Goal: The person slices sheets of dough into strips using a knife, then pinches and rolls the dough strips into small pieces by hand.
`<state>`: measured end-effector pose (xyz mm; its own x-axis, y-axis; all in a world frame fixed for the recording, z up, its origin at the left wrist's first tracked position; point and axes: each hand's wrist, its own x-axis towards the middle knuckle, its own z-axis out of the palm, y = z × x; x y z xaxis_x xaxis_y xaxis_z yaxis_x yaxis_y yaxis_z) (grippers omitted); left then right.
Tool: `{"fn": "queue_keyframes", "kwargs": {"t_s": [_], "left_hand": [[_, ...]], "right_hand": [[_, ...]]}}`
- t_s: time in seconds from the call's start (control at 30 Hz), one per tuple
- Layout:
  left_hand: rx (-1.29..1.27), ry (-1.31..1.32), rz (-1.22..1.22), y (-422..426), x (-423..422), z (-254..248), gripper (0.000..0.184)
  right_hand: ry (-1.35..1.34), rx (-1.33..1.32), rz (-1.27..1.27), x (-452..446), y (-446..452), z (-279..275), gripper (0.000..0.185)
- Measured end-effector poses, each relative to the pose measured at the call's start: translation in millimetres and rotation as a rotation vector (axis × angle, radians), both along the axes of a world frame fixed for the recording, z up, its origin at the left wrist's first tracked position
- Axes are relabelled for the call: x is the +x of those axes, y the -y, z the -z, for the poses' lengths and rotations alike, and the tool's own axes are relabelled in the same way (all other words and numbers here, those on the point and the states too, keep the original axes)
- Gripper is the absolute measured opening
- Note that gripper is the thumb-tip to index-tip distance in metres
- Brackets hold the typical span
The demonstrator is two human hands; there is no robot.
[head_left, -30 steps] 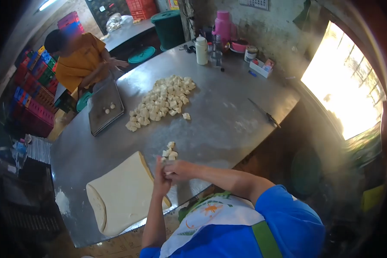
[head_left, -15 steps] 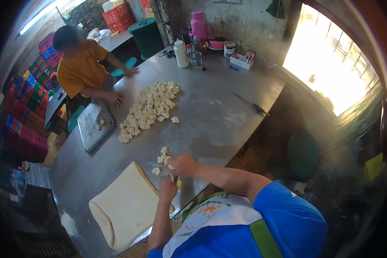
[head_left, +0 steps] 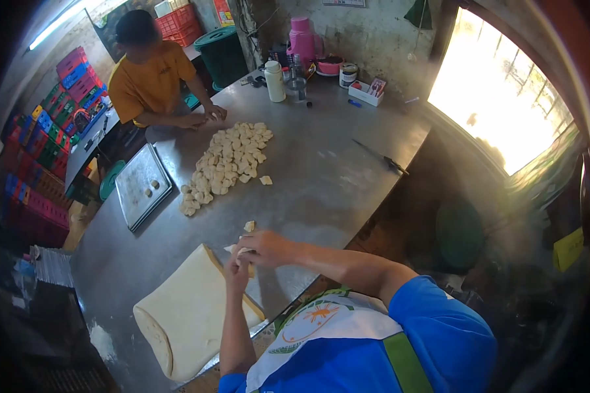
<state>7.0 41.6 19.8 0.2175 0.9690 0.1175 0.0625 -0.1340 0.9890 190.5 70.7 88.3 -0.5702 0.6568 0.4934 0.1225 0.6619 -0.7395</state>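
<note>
My left hand [head_left: 237,274] and my right hand [head_left: 269,249] meet beside the front end of a large folded dough slab [head_left: 190,308]. Both hands are closed, their fingers at a small pale piece of dough [head_left: 243,254] that they partly cover. A strip of dough shows in part under my left hand. Just beyond the fingers lies a loose cut dough piece [head_left: 250,226]. Farther up the table is a big heap of cut dough pieces [head_left: 226,160], with one separate piece [head_left: 265,180] at its right.
Across the metal table [head_left: 308,216] stands a person in an orange shirt [head_left: 154,82], hands at the heap. Stacked baking trays [head_left: 141,190] with small dough balls are at the left. A knife [head_left: 383,157] lies near the right edge. A bottle [head_left: 275,82] and pink thermos [head_left: 301,42] stand behind.
My hands have shifted slightly up and left, closer to the loose dough pieces, and now meet at one. The co-worker has straightened and moved both hands together at the heap's far end.
</note>
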Motion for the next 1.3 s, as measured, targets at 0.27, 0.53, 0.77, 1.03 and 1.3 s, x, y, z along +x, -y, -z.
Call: {"fn": "queue_keyframes", "kwargs": {"t_s": [0.27,0.53,0.77,1.03,1.3], "left_hand": [[-0.022,-0.027,-0.163,9.6,45.4,-34.2,0.009],[0.394,-0.523,0.11,44.7,54.6,-57.8,0.018],[-0.139,0.488,-0.355,6.8,38.4,-69.1,0.058],[-0.331,0.876,-0.41,-21.2,-13.2,-32.5,0.045],[0.297,-0.096,0.042,-9.3,28.0,-101.6,0.074]], "right_hand": [[0.079,0.17,0.24,23.5,8.5,-13.3,0.031],[0.642,-0.222,0.393,63.8,-37.3,77.6,0.035],[0.125,-0.574,-0.035,16.2,1.5,13.0,0.067],[0.428,-0.653,-0.093,16.6,44.9,3.1,0.047],[0.049,0.217,0.136,28.7,-2.0,-39.9,0.033]]}}
